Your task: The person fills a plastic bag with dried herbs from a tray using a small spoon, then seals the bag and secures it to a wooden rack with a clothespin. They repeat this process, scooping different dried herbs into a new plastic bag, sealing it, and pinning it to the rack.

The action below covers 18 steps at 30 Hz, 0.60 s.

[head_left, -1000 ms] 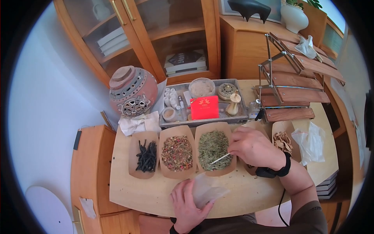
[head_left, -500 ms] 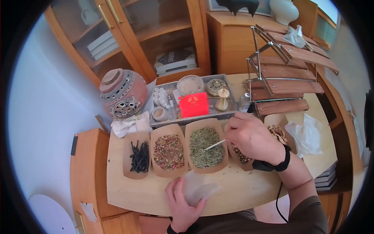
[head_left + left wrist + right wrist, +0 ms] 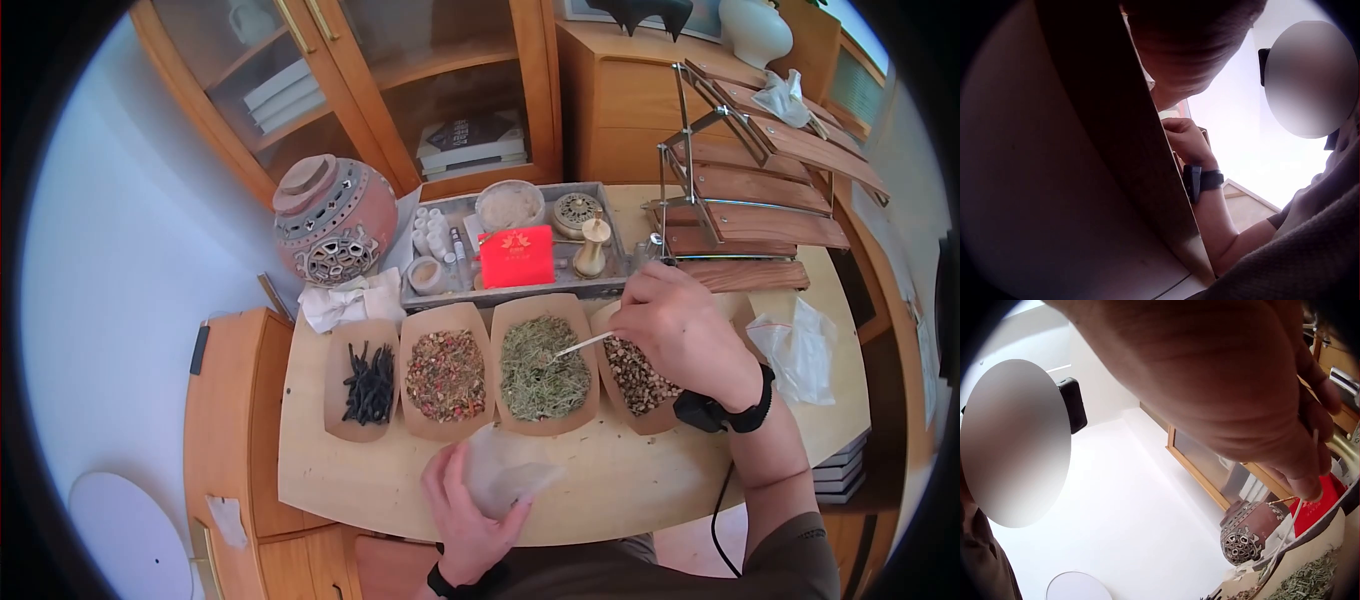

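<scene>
In the head view my right hand (image 3: 685,335) pinches a thin white spoon (image 3: 585,344) between thumb and fingers. Its tip dips among the dried green herbs (image 3: 545,385) in a brown paper tray (image 3: 505,420). The right wrist view shows the same spoon (image 3: 1291,531) slanting down from the fingertips, with the herbs (image 3: 1307,578) below. My left hand (image 3: 468,520) holds a small translucent bag (image 3: 505,475) over the table's near side, fingers at its left and thumb at its lower right. In the left wrist view, the table edge hides the bag.
Paper trays alongside hold dark pods (image 3: 369,385), a mixed reddish blend (image 3: 446,375) and brown chunks (image 3: 635,380). Behind stands a grey tray (image 3: 480,297) with a red packet (image 3: 516,256) and brass vessel (image 3: 592,250). A clay pot (image 3: 335,220), wooden folding rack (image 3: 765,220) and plastic bag (image 3: 797,350) flank them.
The spoon tip has moved from the near part of the green herbs toward their middle. My right hand has shifted right, uncovering the tray of brown chunks. The left hand keeps holding the bag.
</scene>
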Tool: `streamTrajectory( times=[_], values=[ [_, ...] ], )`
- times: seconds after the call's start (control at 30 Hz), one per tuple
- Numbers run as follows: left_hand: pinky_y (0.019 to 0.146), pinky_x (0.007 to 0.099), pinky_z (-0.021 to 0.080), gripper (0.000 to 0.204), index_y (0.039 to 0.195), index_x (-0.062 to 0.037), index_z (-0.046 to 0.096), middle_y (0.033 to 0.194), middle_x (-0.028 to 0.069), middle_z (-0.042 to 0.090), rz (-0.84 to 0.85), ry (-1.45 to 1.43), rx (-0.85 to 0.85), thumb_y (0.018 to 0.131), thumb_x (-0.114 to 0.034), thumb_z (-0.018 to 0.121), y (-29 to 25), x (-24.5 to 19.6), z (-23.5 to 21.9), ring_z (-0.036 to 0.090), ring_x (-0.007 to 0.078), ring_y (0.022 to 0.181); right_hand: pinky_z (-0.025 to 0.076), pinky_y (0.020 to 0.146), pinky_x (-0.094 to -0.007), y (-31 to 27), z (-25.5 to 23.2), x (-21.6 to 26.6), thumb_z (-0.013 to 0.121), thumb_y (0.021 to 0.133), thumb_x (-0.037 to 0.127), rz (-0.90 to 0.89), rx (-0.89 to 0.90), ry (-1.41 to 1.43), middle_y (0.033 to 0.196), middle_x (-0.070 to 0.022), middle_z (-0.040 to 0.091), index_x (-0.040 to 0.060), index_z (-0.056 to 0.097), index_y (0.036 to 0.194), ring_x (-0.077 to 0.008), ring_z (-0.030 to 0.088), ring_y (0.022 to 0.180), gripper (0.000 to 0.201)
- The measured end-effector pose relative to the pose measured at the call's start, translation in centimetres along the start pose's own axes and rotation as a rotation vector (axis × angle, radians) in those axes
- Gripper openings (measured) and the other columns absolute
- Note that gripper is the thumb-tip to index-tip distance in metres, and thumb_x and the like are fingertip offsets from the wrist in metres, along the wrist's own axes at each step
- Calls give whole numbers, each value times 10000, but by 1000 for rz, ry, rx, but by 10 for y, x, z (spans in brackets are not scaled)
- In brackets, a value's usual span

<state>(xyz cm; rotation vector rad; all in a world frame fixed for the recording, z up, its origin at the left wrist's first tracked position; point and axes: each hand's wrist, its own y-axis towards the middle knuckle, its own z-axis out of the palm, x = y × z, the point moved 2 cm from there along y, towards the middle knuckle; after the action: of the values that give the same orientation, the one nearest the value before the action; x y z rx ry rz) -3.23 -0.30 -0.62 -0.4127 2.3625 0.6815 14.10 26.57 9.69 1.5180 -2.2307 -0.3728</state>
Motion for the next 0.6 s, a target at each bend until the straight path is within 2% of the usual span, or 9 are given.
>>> streamTrajectory(
  times=[0.1, 0.2, 0.27, 0.3, 0.37, 0.4, 0.5, 0.6],
  values=[
    [1112, 532, 436, 961, 1504, 38, 428, 1415, 270, 482, -1, 12, 23, 717, -217, 916, 2, 0, 1, 493, 454, 1310, 523, 772, -419, 1, -7, 4, 788, 798, 36, 38, -3, 77, 850, -82, 635, 49, 748, 835, -309, 624, 899, 56],
    [1109, 535, 440, 969, 1507, 35, 427, 1419, 272, 481, 4, 32, 47, 718, -228, 923, 3, -1, 1, 494, 455, 1309, 520, 756, -407, 1, -14, 11, 787, 753, 21, 37, 16, 122, 843, -71, 631, 64, 751, 832, -301, 623, 894, 97],
    [1107, 540, 441, 975, 1510, 32, 427, 1421, 273, 481, 1, 57, 77, 723, -248, 930, 4, -2, 1, 494, 458, 1310, 518, 759, -400, 0, -15, 21, 776, 722, 60, -105, 71, 138, 847, -64, 624, 65, 750, 843, -290, 621, 889, 124],
    [1107, 540, 441, 975, 1510, 32, 427, 1421, 273, 481, -5, 62, 77, 723, -248, 930, 4, -2, 1, 494, 458, 1310, 518, 759, -400, 0, -14, 27, 776, 722, 60, -107, 73, 145, 847, -64, 624, 65, 750, 843, -290, 621, 889, 124],
    [1107, 544, 440, 971, 1512, 31, 428, 1420, 275, 482, 11, 66, 87, 733, -263, 928, 4, -3, 1, 493, 460, 1312, 518, 772, -395, -2, -9, 47, 739, 724, 115, -293, 123, 195, 866, -60, 618, 57, 739, 858, -278, 616, 883, 146],
    [1107, 544, 440, 971, 1512, 31, 428, 1420, 275, 482, 14, 69, 93, 733, -263, 928, 4, -3, 1, 493, 460, 1312, 507, 794, -382, -4, -8, 55, 685, 732, 143, -366, 133, 172, 839, -57, 545, 68, 636, 739, -255, 584, 882, 90],
    [1108, 546, 439, 974, 1512, 34, 427, 1415, 277, 484, 25, 78, 99, 738, -281, 929, 6, -4, 2, 493, 461, 1312, 515, 803, -379, -4, -10, 58, 683, 727, 147, -345, 78, 75, 850, -70, 550, 67, 636, 743, -256, 583, 888, 94],
    [1109, 545, 438, 975, 1512, 38, 426, 1413, 277, 486, 31, 78, 113, 740, -282, 928, 6, -4, 2, 493, 463, 1313, 523, 817, -385, -3, -18, 47, 682, 732, 146, -300, 102, 87, 856, -80, 551, 61, 636, 743, -265, 585, 896, 97]
  ],
)
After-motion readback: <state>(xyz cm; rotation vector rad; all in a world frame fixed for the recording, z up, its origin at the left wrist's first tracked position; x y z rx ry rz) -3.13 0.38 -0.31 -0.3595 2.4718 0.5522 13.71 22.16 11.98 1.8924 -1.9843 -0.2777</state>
